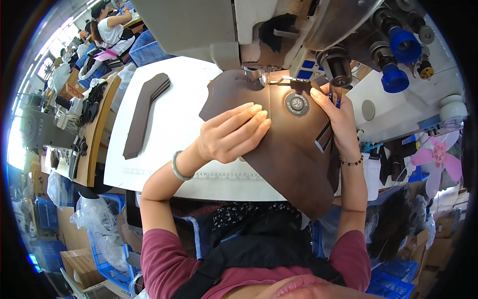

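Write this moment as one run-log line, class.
left hand: flat on brown leather panel | right hand: steadying panel edge | round patch near sewing machine needle

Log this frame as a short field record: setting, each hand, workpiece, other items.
setting: sewing machine on a white table, workshop
left hand: flat on the brown leather piece, fingers spread, no closed grip
right hand: on the piece's right edge beside the round patch
needle area: leather lies under it
other: stacked dark strips on the table's left part
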Demonstrator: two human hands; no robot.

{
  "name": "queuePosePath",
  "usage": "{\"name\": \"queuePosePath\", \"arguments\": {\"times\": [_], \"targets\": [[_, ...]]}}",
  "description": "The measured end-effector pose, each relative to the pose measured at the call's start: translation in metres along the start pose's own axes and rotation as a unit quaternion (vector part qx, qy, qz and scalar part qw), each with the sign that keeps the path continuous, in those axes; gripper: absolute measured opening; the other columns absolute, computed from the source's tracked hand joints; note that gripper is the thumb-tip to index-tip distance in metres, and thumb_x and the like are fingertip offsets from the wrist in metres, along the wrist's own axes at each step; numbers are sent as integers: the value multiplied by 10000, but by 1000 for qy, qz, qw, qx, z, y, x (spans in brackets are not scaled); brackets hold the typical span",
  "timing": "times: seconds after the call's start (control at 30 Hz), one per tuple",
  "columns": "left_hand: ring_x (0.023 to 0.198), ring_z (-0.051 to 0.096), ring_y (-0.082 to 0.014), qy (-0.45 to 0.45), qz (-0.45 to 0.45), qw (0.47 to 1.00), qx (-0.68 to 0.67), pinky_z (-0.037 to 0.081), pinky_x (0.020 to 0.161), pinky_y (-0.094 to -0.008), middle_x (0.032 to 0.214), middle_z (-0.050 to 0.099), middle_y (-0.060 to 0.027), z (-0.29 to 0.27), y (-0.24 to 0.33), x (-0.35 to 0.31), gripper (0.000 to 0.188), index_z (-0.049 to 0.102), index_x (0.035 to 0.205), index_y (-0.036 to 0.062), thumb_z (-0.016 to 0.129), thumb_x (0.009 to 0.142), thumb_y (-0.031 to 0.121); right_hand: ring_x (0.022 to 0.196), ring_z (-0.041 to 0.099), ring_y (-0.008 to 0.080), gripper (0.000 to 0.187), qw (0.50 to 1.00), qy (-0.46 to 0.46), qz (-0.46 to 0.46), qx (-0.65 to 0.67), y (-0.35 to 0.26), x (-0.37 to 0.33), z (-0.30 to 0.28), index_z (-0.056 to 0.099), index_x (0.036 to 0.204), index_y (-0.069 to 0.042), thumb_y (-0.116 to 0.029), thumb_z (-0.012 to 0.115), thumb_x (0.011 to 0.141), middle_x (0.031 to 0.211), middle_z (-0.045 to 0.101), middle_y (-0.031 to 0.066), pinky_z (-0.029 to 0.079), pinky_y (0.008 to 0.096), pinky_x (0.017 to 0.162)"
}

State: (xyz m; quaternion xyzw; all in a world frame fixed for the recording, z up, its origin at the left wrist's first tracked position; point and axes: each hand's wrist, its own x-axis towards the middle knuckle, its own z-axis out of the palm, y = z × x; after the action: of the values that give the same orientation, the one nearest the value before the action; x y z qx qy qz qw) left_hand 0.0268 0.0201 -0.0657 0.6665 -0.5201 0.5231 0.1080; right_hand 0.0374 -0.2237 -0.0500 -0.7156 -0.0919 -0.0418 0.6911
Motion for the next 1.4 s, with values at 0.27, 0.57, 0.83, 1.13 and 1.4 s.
{"name": "queuePosePath", "arguments": {"times": [0.27,0.57,0.83,1.13,1.4], "targets": [[789,652,-252,5,-6,1000,3,575,734,-350,846,652,-134,2,-2,0,195,638,847,-43,628,683,61,642,503,9,171,997,-4,-13,81,3,5,2,594,859,-72,-239,628,861,722,563,-47,374,152,569],[790,654,-247,17,-2,1000,14,574,729,-340,842,653,-124,6,-6,-2,206,644,844,-31,630,669,76,678,484,4,105,996,-16,-11,81,12,11,-4,603,862,-71,-175,599,877,763,558,-57,370,160,609],[803,654,-235,8,-23,1000,15,569,739,-323,865,655,-105,9,-11,0,198,654,847,-12,617,677,83,673,496,7,116,998,-23,-40,40,9,18,-7,600,858,-67,-181,606,875,761,564,-51,382,165,613],[796,655,-236,10,-31,999,15,566,732,-323,851,656,-101,10,-14,1,213,657,850,-3,631,658,83,696,506,18,117,998,-24,-32,55,9,23,-6,593,879,-60,-171,625,859,777,568,-44,387,173,618],[785,657,-249,13,-59,998,-4,564,729,-318,857,649,-101,17,-18,-1,218,654,842,-1,660,656,113,683,454,7,265,997,-19,-66,-28,8,34,-13,649,887,-26,-289,634,857,744,560,-64,353,171,627]]}}
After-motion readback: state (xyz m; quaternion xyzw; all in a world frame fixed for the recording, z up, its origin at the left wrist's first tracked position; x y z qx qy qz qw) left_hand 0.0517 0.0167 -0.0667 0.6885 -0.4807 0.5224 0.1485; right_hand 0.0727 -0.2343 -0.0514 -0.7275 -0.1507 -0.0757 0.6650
